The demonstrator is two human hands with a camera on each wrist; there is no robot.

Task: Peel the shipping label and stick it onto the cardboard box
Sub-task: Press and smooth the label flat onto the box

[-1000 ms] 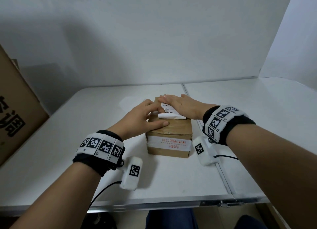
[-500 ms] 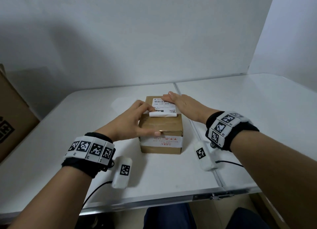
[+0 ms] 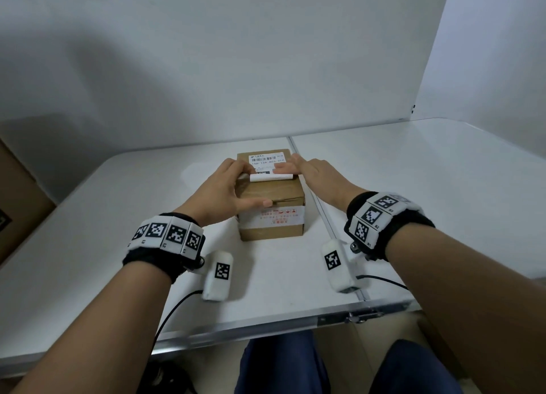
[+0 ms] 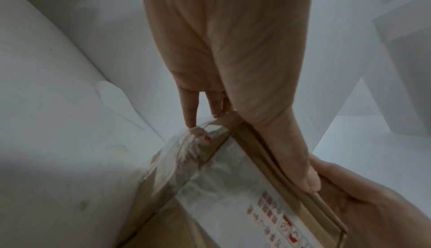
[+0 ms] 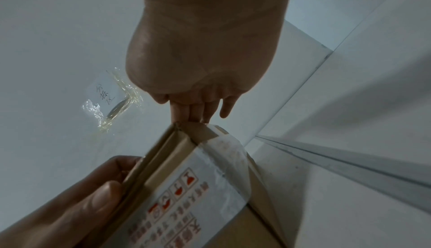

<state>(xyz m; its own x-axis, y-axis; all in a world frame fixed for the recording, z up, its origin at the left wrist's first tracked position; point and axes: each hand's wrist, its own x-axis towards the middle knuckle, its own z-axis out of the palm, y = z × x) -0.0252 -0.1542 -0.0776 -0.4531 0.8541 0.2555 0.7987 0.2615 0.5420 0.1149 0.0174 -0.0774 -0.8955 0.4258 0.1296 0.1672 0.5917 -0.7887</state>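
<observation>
A small brown cardboard box (image 3: 271,207) stands mid-table, taped across its front. The white shipping label (image 3: 267,159) lies on the far part of its top. The label's near edge is curled up in a roll (image 3: 271,177). My left hand (image 3: 224,189) rests on the box's left side, its fingertips (image 4: 191,121) on the taped top edge beside the roll. Its thumb (image 4: 305,174) lies straight along the front top edge. My right hand (image 3: 313,172) lies flat with straight fingers (image 5: 193,113) on the label's right part. The label is hidden in both wrist views.
The box sits just left of the seam (image 3: 328,225) between two white tables. A patch of clear tape with handwriting (image 5: 111,102) is stuck to the tabletop left of the box. A large brown carton (image 3: 17,207) stands at the far left. The table's front edge (image 3: 266,325) is close.
My right hand has slid right across the label, uncovering its barcode. The label's near edge now sits higher, rolled tighter. My left hand stays on the box. The view has shifted.
</observation>
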